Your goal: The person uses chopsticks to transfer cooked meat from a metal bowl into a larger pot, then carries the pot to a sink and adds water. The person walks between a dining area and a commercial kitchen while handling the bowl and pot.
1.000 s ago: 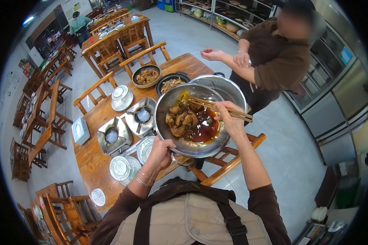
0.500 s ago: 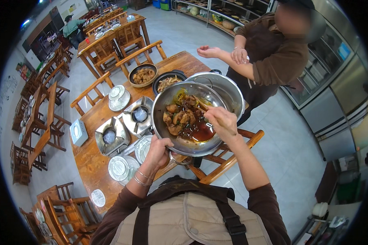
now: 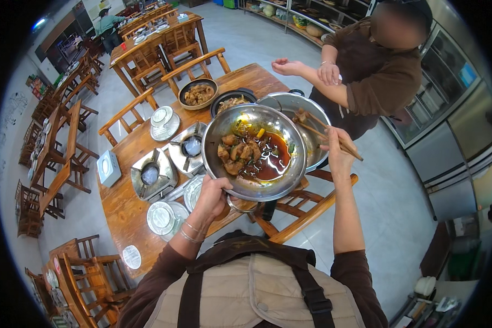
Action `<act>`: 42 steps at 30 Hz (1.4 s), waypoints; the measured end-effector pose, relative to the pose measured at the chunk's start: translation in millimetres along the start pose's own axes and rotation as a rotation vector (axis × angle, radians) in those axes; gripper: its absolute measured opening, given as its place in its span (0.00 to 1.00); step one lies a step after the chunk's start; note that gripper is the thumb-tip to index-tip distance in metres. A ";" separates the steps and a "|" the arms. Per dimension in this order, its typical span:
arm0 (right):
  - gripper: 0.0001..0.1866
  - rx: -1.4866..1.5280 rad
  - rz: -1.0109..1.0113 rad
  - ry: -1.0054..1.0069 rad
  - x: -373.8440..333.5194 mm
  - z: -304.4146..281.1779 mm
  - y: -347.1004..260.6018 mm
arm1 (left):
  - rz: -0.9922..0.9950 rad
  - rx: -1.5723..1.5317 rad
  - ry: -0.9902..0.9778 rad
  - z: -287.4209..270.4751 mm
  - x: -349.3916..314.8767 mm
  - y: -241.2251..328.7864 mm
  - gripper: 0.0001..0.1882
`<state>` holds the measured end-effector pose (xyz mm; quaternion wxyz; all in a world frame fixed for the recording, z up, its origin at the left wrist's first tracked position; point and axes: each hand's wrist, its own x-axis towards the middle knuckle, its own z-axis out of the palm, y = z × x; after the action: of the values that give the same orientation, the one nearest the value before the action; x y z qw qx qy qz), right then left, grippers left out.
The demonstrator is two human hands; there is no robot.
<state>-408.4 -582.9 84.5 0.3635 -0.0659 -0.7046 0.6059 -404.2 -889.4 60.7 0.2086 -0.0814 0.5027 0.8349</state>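
L hand (image 3: 211, 197) grips bowl (image 3: 216, 134); R hand (image 3: 340, 151) grips chopsticks (image 3: 313, 130) w/ chunk (image 3: 300, 115), prob. meat.

R hand (image 3: 340, 154) – chopsticks (image 3: 314, 129) w/ meat (image 3: 299, 116)

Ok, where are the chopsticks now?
Right of centre in the head view, the right hand holds the chopsticks just right of the metal bowl, their tips gripping a food chunk over the silver pot.
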 end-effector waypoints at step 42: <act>0.09 -0.630 -1.165 -0.769 -69.3 88.1 -28.4 | 0.070 -0.001 0.022 4.5 9.9 5.5 0.12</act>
<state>-400.3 -698.2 80.0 0.3175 0.4312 -0.8419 0.0673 -415.1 -885.1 63.8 0.1736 -0.0729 0.5071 0.8411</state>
